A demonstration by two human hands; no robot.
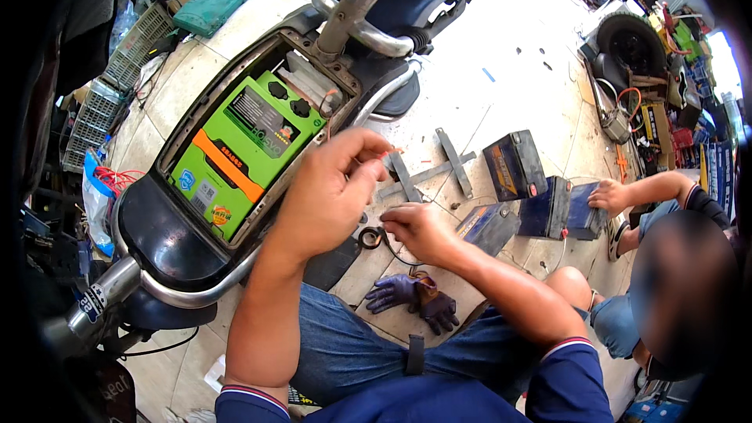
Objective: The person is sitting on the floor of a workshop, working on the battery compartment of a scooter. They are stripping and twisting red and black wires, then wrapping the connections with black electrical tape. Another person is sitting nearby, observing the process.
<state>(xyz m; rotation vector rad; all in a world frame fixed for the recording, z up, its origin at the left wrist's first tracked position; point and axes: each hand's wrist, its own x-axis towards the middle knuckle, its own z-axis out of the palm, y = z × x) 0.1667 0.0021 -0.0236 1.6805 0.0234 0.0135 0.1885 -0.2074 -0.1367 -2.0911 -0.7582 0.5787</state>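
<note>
My left hand (333,197) is raised beside the open battery bay, with thumb and fingers pinched together. A bit of orange-red shows at its fingertips, too small to name. Close to it, my right hand (423,233) has its fingertips pressed together; what they hold is unclear. Right below those fingers are a black tape roll (370,237) and a thin black cable (398,257). A green battery (249,153) with an orange band sits in the bay of the scooter (176,231). An orange wire (330,100) shows at the bay's edge.
Dark batteries (513,166) stand on the tiled floor at right, where another person's hand (615,197) touches one. Metal straps (453,163) lie before them. Work gloves (407,298) lie near my knees. Crates (102,121) stand left; a tyre (630,43) and clutter fill the far right.
</note>
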